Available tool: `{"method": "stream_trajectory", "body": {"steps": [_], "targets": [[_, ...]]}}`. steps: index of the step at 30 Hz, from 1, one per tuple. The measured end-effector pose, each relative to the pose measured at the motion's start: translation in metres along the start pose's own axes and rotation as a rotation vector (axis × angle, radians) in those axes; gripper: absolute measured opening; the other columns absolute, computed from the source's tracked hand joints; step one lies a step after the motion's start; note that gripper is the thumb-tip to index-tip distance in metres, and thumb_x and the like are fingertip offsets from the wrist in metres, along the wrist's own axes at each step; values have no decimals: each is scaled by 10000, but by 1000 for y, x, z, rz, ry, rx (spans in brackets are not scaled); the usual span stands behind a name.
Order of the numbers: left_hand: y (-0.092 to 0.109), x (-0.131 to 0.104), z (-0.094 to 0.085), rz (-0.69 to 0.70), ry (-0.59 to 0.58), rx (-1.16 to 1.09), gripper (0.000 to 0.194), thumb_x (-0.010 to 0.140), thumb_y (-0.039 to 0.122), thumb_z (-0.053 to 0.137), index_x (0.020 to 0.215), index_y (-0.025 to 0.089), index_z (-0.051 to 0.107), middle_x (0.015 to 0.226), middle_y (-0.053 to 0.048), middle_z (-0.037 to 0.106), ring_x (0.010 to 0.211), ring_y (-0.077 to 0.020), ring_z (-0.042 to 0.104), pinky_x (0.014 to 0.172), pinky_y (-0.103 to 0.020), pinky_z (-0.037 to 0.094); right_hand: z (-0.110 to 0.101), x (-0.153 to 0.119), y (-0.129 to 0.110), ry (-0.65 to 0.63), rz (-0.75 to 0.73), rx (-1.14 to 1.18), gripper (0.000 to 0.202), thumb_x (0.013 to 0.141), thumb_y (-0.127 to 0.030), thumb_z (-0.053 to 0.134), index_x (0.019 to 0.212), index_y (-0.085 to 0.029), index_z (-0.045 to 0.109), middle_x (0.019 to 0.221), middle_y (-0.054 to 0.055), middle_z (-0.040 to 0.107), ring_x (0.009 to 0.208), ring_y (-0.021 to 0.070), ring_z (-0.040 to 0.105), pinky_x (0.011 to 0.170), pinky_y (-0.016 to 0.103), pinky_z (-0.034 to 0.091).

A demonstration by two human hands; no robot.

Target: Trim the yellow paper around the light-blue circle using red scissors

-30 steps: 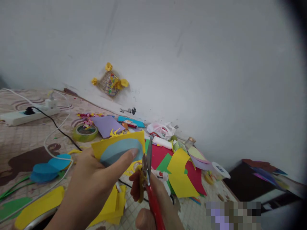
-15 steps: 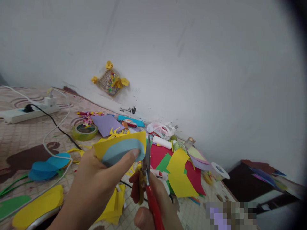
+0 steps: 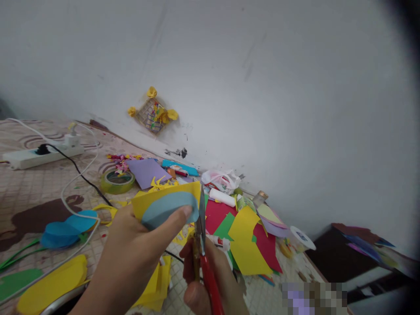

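Observation:
My left hand (image 3: 144,245) pinches a yellow sheet of paper (image 3: 144,201) with a rounded light-blue paper piece (image 3: 169,205) lying against it, the thumb pressed on the blue. In my right hand (image 3: 216,267) is a pair of scissors (image 3: 207,271) with a red handle, blades pointing up. The blades stand at the right edge of the yellow sheet, close beside the blue curve. My right fingers wrap round the handles, and the second handle is partly hidden by them.
Yellow, red and green paper (image 3: 247,245) lies to the right. Behind my hands are a tape roll (image 3: 116,183), a purple sheet (image 3: 147,173) and a plastic bag (image 3: 221,179). A power strip (image 3: 42,156) with cords and blue paper ovals (image 3: 59,234) lie at left.
The scissor blades have drawn closer together at the sheet's right edge. Both hands hold nearly the same place, and the whole view has shifted slightly.

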State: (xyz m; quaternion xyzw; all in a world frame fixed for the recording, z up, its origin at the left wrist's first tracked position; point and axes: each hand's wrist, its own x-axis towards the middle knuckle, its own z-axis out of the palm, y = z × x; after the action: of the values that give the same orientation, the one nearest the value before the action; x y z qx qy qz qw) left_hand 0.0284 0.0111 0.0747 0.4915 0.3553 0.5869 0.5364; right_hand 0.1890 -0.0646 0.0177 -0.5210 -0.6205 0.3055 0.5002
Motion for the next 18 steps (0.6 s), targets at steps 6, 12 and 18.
{"method": "stream_trajectory", "body": {"steps": [6, 12, 18], "targets": [[0, 1, 0, -9, -2, -4, 169, 753, 431, 845, 777, 268, 806, 763, 21, 819, 742, -231, 734, 667, -246, 619, -1, 0, 4, 40, -27, -48, 610, 832, -792, 719, 1161, -278, 732, 826, 13, 673, 688, 192, 624, 619, 261, 462], [-1, -1, -2, 1, 15, 17, 166, 769, 436, 835, 793, 275, 803, 758, 34, 810, 750, -219, 723, 679, -241, 605, 2, -2, 17, 81, -124, -76, 618, 891, -720, 709, 1305, -262, 673, 819, 19, 669, 679, 211, 638, 611, 273, 518], [-4, 0, -2, -29, -19, -71, 184, 792, 426, 832, 886, 268, 818, 824, 31, 834, 782, -219, 739, 732, -265, 617, -1, -3, 21, 170, -47, -144, 788, 820, -838, 679, 1335, -241, 657, 1028, 92, 723, 835, 268, 717, 757, 329, 595]]}}
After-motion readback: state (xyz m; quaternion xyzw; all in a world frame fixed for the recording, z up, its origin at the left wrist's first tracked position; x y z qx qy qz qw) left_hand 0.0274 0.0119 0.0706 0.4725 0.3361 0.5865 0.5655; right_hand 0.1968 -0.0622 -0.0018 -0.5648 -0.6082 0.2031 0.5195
